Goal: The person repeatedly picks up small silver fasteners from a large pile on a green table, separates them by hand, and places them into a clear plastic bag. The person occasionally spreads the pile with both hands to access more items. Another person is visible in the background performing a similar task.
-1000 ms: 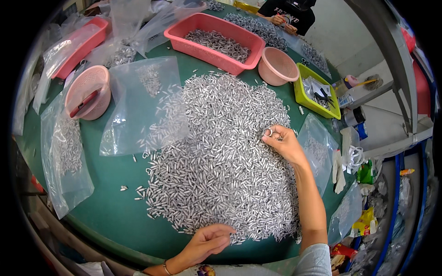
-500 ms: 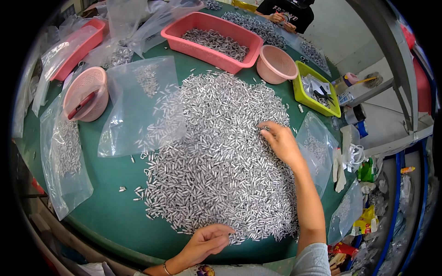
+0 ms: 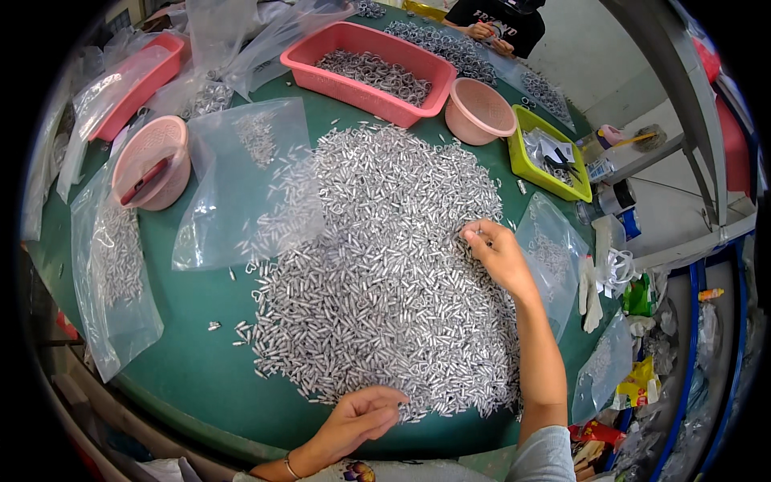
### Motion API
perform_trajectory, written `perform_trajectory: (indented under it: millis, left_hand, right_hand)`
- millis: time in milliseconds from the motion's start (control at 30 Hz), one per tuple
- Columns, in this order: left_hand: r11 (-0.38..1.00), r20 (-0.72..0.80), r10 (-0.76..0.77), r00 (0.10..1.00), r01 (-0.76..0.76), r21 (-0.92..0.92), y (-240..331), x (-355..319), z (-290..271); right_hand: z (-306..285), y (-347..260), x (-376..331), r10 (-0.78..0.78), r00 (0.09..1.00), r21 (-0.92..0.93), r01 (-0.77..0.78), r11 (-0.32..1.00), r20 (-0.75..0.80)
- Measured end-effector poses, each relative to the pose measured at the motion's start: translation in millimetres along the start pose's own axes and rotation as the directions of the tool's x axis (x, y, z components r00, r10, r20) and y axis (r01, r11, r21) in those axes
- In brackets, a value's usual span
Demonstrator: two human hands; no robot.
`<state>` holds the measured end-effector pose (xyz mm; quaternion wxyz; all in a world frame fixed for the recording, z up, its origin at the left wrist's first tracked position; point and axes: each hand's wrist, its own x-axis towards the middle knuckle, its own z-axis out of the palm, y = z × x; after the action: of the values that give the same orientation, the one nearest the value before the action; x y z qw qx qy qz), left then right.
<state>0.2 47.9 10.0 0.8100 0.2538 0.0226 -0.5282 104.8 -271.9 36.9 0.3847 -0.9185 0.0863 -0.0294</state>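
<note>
A broad heap of small silver metal pieces (image 3: pixel 385 265), mostly slim pointed cylinders with a few heart-shaped clasps among them, spreads over the green table. Over the heap's right side, my right hand (image 3: pixel 499 255) has its thumb and forefinger pinched together; whatever is between the tips is too small to name. By the near edge of the heap, my left hand (image 3: pixel 361 419) is closed, its fingers curled toward the thumb. Those fingers hide anything they may hold. Over the heap's upper left side lies a clear plastic sheet (image 3: pixel 217 217) with more pieces showing through.
Beyond the heap stand a pink tub (image 3: pixel 353 92) of metal clasps, a pale pink bowl (image 3: pixel 480 120) and a lime-green basket (image 3: pixel 554 181) with pliers. A pink basket (image 3: pixel 173 189) holding a red object is at left. Across the table, a person (image 3: pixel 502 32) handles small parts.
My right hand has shifted slightly right and nearer, its thumb and forefinger now closed together. My left hand has barely moved.
</note>
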Motion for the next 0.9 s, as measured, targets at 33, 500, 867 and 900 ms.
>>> perform_trajectory:
  millis: [33,500,867,900]
  left_hand:
    - [1.000,-0.001,0.003,1.000,-0.003,-0.010,0,-1,0]
    - [0.992,0.105,0.065,0.992,-0.054,-0.112,-5,3,-10]
    - [0.967,0.018,0.048,0.999,-0.042,-0.250,-37,-7,-3]
    - [0.966,0.004,0.043,0.999,-0.040,-0.255,-39,-8,-2]
  right_hand:
    - [-3,-1,-1,0.106,0.984,0.233,-0.137,0.963,0.140]
    - [7,-41,-148,0.163,0.897,0.699,-0.195,-0.688,0.410]
    - [-54,78,-320,0.405,0.911,0.764,0.210,-0.610,0.073]
    - [-64,90,-335,0.543,0.840,0.840,0.304,-0.449,-0.014]
